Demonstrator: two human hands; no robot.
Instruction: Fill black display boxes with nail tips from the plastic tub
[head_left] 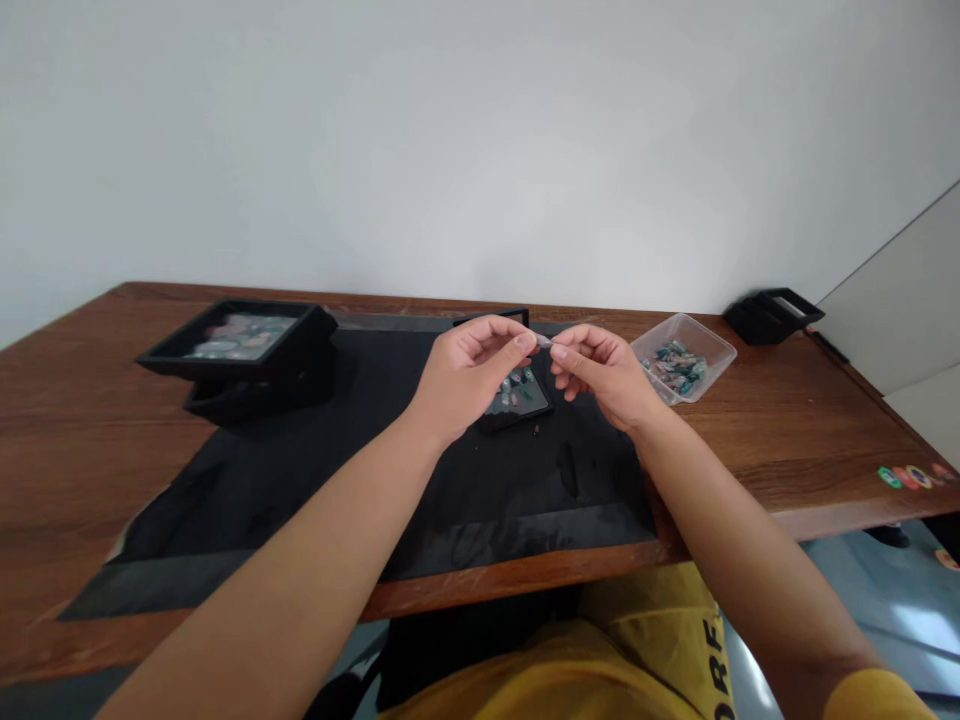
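Between my two hands is a small, pale, pointed piece (544, 341) that looks like a stone. My left hand (474, 368) pinches its left end between thumb and forefinger. The right end is in the fingertips of my right hand (604, 372), whose other fingers are curled below. Under the hands lies a shallow black display box (540, 408), partly hidden by them, with several small green and pale stones (514, 390) in rows. To the right of my right hand, a clear plastic tub (712, 358) holds a heap of similar green and brownish stones (679, 368).
A black mat (360, 430) covers the middle of the wooden table (52, 410). Stacked black boxes (247, 365), the top one with stones in it, stand on the left. More black boxes (769, 315) sit at the back right by the wall. Round stickers (916, 476) mark the right edge.
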